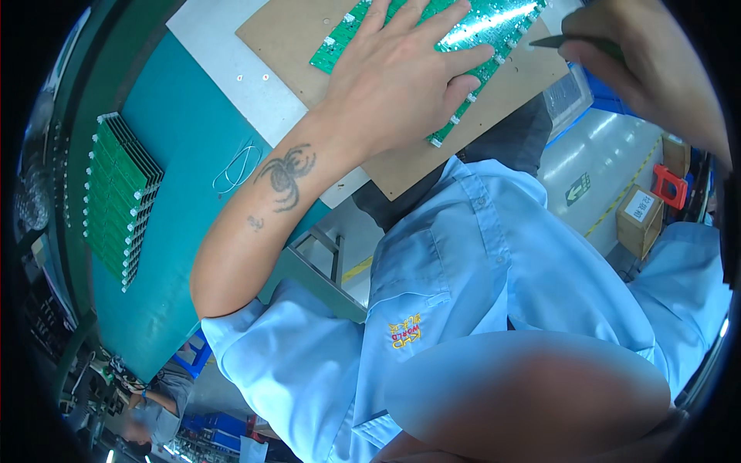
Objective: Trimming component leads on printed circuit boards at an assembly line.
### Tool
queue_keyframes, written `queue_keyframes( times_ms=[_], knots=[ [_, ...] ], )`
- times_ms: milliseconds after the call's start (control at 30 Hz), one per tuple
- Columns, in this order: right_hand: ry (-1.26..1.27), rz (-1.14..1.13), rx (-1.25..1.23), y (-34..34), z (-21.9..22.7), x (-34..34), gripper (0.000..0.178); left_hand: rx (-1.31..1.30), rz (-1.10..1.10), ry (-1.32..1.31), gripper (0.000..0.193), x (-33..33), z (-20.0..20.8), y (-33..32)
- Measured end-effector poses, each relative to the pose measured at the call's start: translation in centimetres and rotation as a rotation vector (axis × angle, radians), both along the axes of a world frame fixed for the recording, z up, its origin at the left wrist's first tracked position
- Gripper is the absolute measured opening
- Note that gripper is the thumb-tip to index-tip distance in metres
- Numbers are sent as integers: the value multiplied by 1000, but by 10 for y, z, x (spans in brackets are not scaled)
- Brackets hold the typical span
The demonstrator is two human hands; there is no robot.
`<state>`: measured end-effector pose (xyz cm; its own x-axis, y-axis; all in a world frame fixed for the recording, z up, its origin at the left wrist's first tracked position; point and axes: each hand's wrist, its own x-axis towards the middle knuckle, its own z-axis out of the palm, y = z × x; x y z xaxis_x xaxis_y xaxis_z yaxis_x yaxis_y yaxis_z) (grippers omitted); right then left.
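circuit board (492,32) on flat panel (502,94), stacked boards (117,193) far left

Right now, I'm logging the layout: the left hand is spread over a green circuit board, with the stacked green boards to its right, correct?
Wrong side: the head view shows the left hand spread over a green circuit board, with the stacked green boards to its left.

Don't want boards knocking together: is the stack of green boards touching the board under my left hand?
Apart. The head view shows teal mat and white sheet between the stack and the board.
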<state>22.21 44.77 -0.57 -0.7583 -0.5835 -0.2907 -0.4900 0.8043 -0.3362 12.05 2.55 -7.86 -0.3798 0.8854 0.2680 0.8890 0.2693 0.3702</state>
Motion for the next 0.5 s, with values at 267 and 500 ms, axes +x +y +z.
queue_keyframes(
  times_ms=[267, 500],
  knots=[
    [61, -284, -18, -175, 72, -6, 22, 436, -86, -64, 39, 0, 5, 16],
    [-353, -416, -17, -181, 76, -17, 19, 372, -120, -36, 26, 12, 14, 18]
  ],
)
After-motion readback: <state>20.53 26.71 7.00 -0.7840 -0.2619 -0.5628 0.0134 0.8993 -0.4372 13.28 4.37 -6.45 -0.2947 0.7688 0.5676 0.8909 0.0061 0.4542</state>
